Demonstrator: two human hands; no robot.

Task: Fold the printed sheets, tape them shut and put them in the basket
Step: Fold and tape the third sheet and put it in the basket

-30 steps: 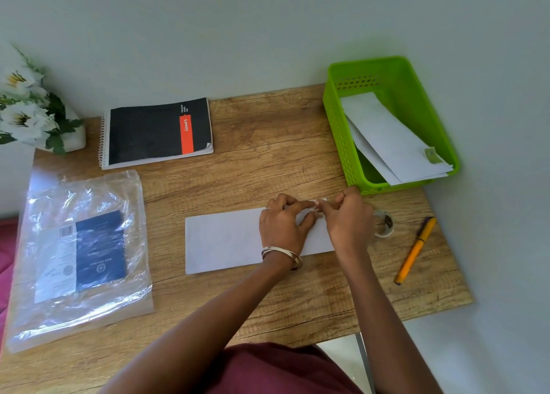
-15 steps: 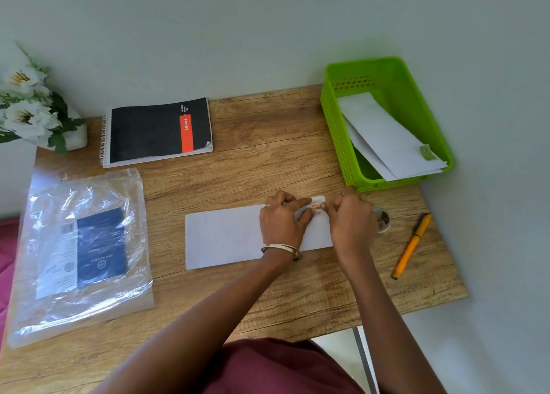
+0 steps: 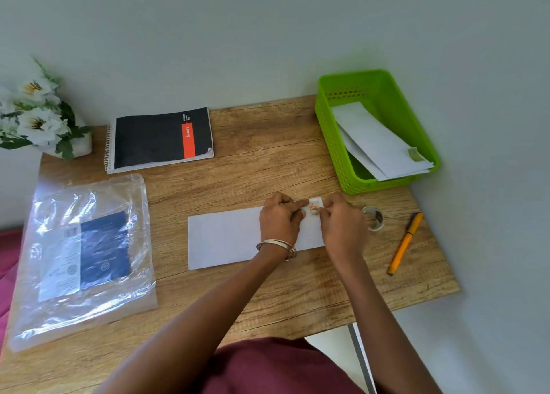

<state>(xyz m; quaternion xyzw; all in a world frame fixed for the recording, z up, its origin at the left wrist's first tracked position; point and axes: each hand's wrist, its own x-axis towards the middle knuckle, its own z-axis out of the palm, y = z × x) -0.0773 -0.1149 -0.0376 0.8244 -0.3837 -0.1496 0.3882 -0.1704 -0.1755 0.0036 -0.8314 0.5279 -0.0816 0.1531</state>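
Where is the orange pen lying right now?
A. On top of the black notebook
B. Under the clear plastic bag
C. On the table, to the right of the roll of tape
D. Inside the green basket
C: the orange pen lies flat on the bare wood of the table, just right of the roll of tape and nearer the person than the green basket.
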